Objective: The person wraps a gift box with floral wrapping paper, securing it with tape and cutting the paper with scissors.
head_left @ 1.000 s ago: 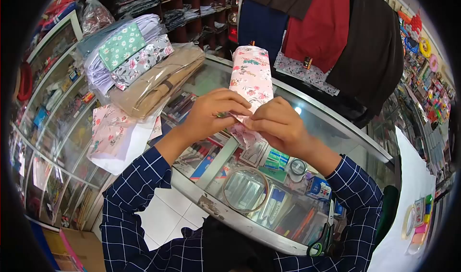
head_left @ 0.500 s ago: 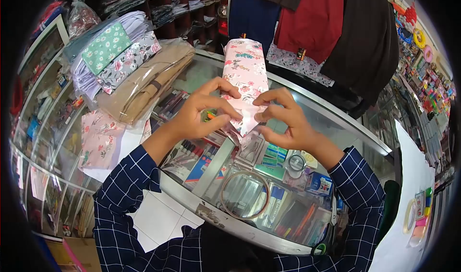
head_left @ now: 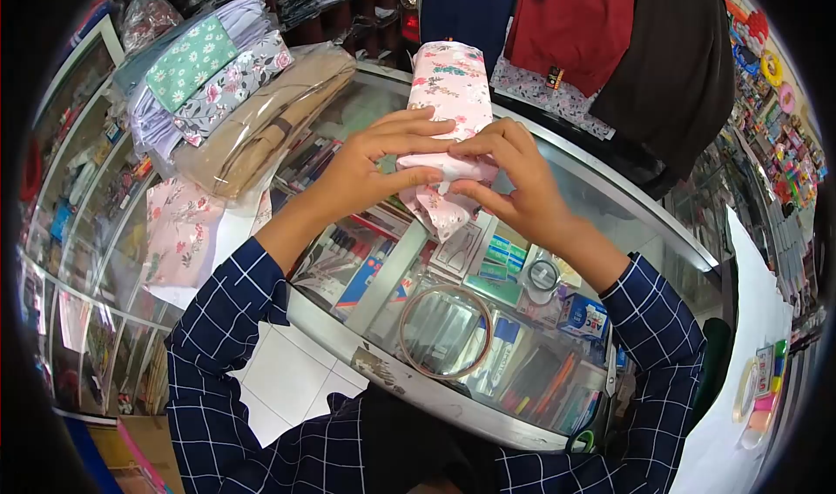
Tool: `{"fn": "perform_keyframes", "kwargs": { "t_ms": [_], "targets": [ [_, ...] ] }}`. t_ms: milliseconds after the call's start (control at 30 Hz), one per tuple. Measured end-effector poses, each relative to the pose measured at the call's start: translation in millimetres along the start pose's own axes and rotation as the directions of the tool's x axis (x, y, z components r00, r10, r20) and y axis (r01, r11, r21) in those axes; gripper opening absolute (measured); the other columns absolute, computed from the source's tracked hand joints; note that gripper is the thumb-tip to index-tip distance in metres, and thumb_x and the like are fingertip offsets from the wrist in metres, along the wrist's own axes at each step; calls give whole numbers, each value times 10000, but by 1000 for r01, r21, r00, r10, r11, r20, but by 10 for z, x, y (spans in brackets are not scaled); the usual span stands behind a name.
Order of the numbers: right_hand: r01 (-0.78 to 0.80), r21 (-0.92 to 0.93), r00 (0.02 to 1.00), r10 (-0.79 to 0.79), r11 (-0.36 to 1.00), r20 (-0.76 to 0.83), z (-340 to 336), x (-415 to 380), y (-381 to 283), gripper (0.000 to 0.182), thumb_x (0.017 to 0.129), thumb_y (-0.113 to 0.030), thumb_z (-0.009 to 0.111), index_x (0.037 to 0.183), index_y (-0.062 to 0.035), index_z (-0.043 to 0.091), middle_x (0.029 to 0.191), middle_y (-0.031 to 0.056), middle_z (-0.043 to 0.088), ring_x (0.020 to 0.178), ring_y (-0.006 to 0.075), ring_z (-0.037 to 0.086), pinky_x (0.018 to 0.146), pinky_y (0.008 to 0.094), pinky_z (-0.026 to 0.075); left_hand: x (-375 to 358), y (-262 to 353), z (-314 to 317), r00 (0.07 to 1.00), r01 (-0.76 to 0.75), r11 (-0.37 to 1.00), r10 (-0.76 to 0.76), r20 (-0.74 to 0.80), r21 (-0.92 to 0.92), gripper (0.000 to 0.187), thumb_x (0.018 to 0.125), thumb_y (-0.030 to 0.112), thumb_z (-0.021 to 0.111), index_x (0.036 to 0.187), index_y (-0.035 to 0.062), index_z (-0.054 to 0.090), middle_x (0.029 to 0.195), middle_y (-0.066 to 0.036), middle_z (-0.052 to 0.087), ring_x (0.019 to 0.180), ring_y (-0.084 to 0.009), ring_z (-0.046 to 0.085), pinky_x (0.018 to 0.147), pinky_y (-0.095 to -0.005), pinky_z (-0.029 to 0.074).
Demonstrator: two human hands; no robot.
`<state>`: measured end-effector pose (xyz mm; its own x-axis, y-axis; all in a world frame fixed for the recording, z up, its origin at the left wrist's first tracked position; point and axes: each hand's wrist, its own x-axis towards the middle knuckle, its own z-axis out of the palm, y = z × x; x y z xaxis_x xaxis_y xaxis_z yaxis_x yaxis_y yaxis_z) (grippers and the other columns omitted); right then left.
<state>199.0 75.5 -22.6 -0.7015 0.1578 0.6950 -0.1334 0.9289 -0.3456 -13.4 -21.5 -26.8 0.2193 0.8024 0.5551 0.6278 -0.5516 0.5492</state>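
Observation:
A long parcel in pink floral paper (head_left: pixel 451 89) lies on the glass counter, pointing away from me. At its near end the paper is folded, and a loose pointed flap hangs toward me. My left hand (head_left: pixel 383 156) rests on the left side of that end, fingers stretched across the fold and thumb below it. From the right, my right hand (head_left: pixel 514 176) pinches the paper at the fold between fingers and thumb. Both hands nearly meet over the parcel's near end.
Plastic-bagged clothes (head_left: pixel 252 128) are stacked at the left, above more pink floral paper (head_left: pixel 178 241). A tape ring (head_left: pixel 446 332) lies on the counter (head_left: pixel 392 294). Scissors (head_left: pixel 611 363) are near my right sleeve. Dark and red garments (head_left: pixel 575 37) hang behind; white paper (head_left: pixel 740 320) stands right.
My left hand has flattened from a pinch onto the paper. My right fingers have closed in on the fold. The near end is now folded over, with the flap hanging below.

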Motion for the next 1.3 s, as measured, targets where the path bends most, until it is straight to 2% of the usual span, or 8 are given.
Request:
{"fn": "perform_keyframes", "kwargs": {
  "t_ms": [67, 200, 433, 567, 667, 800, 1100, 1300],
  "targets": [
    [-14, 78, 1000, 16, 997, -26, -2, 7, -5, 262, 777, -158, 713, 1009, -71, 628, 923, 81, 518, 912, 264, 500, 814, 359, 388, -9, 43, 21, 1000, -4, 1000, 4, -28, -9, 378, 783, 100, 720, 1158, 114, 676, 1250, -80, 616, 1300, -287, 443, 1092, -408, 311],
    [-9, -67, 1000, 7, 998, -30, 17, 19, 4, 245, 765, -41, 711, 989, -33, 612, 931, 87, 543, 867, 220, 518, 752, 308, 411, 2, 4, 46, 998, -17, 1000, 16, -62, -17, 348, 787, 119, 725, 1134, 118, 688, 1205, -64, 643, 1277, -267, 473, 1067, -400, 359],
    [-26, 41, 999, 27, 999, -33, 31, 43, -11, 245, 792, -103, 679, 1014, -76, 579, 962, 84, 540, 951, 278, 511, 838, 375, 373, 32, -3, 32, 996, -45, 999, 43, -83, -21, 286, 817, 149, 703, 1100, 108, 701, 1172, -80, 655, 1233, -257, 521, 1041, -382, 394],
    [8, -59, 1000, -6, 998, 27, -12, -20, -4, 188, 818, -155, 661, 978, -80, 598, 996, 79, 549, 986, 264, 513, 836, 361, 363, 31, 21, 15, 987, -128, 985, 138, -79, 114, 283, 807, 134, 707, 1084, 76, 699, 1142, -94, 664, 1160, -248, 583, 975, -343, 457],
    [204, -332, 979, -189, 921, 77, -24, -103, -276, 183, 839, -189, 638, 979, -72, 620, 1014, 82, 557, 971, 244, 526, 840, 359, 360, 16, 60, 3, 981, -159, 968, 177, -79, 193, 295, 781, 87, 725, 1074, 52, 700, 1130, -105, 668, 1132, -254, 604, 933, -327, 482],
    [221, -201, 925, -140, 954, 352, -14, -190, -394, 241, 872, -218, 611, 1036, -42, 633, 1012, 115, 571, 953, 229, 555, 842, 342, 404, 13, 50, -6, 981, -160, 971, 176, -80, 179, 319, 771, 84, 733, 1086, 50, 694, 1118, -107, 672, 1130, -261, 604, 933, -331, 485],
    [118, -210, 909, -20, 971, 417, 67, -307, -362, 353, 897, -158, 590, 1232, -46, 574, 1270, 133, 562, 1177, 279, 520, 928, 398, 426, 1, 32, -1, 981, -166, 973, 180, -74, 162, 352, 754, 105, 749, 1096, 53, 691, 1129, -109, 667, 1130, -259, 604, 944, -336, 478],
    [123, -256, 898, 2, 959, 440, 53, -290, -416, 378, 895, -171, 596, 1253, -58, 549, 1283, 128, 556, 1179, 277, 522, 915, 405, 429, -18, 69, 0, 986, -136, 968, 153, -65, 212, 367, 748, 143, 757, 1098, 54, 688, 1122, -90, 675, 1160, -254, 583, 997, -364, 436]
  ]
}}
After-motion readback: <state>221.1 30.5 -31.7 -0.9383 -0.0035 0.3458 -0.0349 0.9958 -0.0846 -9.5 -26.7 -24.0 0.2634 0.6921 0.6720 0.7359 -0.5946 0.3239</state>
